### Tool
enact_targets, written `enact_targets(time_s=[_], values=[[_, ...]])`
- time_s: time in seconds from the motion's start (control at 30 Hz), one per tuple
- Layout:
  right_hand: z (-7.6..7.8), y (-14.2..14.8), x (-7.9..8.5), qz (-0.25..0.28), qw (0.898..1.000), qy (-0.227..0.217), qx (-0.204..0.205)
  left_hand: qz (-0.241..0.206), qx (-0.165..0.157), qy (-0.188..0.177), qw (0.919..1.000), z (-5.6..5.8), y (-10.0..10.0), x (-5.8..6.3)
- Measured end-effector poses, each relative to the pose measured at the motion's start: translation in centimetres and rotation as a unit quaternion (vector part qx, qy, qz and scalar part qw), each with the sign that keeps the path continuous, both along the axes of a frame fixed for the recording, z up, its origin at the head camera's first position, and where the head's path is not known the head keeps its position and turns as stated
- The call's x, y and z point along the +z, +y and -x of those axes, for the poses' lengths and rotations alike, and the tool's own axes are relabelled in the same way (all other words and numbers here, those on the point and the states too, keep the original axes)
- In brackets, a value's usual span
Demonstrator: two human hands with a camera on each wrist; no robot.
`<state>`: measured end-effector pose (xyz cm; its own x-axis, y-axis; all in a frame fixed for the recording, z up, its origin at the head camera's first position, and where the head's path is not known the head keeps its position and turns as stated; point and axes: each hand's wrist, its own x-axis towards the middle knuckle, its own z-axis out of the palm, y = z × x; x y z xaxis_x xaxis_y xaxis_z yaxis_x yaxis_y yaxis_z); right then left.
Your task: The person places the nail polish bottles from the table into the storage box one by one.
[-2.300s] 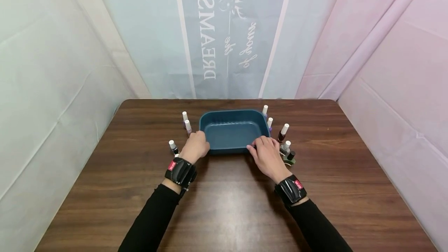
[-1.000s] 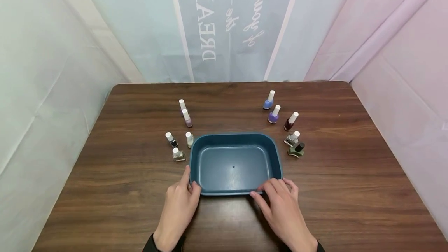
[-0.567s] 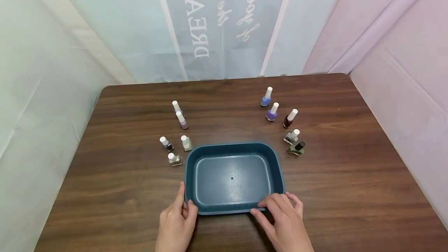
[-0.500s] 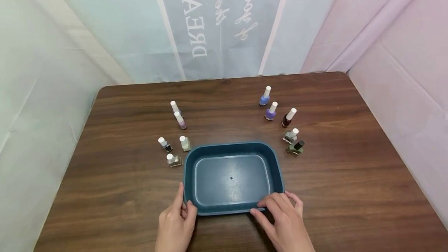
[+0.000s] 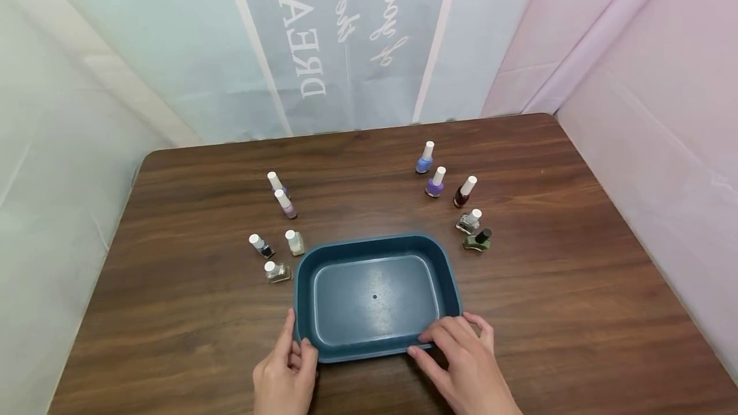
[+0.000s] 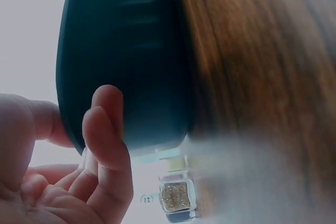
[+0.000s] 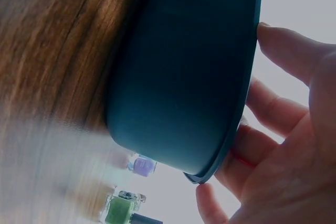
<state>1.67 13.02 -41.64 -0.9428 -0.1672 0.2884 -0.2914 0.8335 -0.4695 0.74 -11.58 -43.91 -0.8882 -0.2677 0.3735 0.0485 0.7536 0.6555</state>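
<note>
A dark teal plastic bin (image 5: 375, 296) with nothing in it stands near the person's side of the table. The left hand (image 5: 286, 370) holds its near left corner, index finger along the outer side and thumb at the rim; the left wrist view has the other fingers (image 6: 105, 140) curled by the outer wall. At the near right corner, the right hand (image 5: 464, 360) grips the rim, its thumb outside and fingers reaching over the edge. In the right wrist view the right thumb (image 7: 286, 51) touches the rim.
Several nail polish bottles stand left of and behind the bin, among them a glittery bottle (image 5: 277, 271) and a pale one (image 5: 296, 244). Right of it are blue (image 5: 424, 164), purple (image 5: 435, 187), dark red (image 5: 462, 196) and green (image 5: 476, 243) bottles. Fabric curtains (image 5: 357, 50) border the wooden table (image 5: 576, 312).
Both hands have drawn the bin from between the bottles toward the person. Over the last half second the hands keep their hold while the head view turns slightly.
</note>
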Motion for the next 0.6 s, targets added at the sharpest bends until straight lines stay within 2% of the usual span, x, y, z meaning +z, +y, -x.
enact_targets(time_s=[0.1,0.2,0.3,0.37,0.5,0.6], values=[[0.0,0.3,0.4,0.044,0.999,-0.011,0.002,0.0,0.005,0.0,1.0,-0.1,0.1,0.0],[0.1,0.8,0.7,0.107,0.994,0.005,-0.009,-0.006,0.013,-0.018,0.9997,-0.1,0.3,0.0],[0.3,1.6,1.1,0.17,0.985,0.038,-0.021,-0.011,0.025,-0.035,0.999,-0.1,0.6,0.1],[0.6,2.1,1.3,0.211,0.975,0.06,-0.018,-0.012,0.034,-0.031,0.9989,-0.2,0.7,0.2],[1.1,3.3,1.9,0.275,0.959,0.054,-0.037,-0.009,0.05,-0.004,0.9987,-0.2,0.7,0.1],[1.6,4.5,2.3,0.288,0.955,0.026,-0.071,-0.011,0.062,-0.015,0.9979,-0.2,0.8,0.2]])
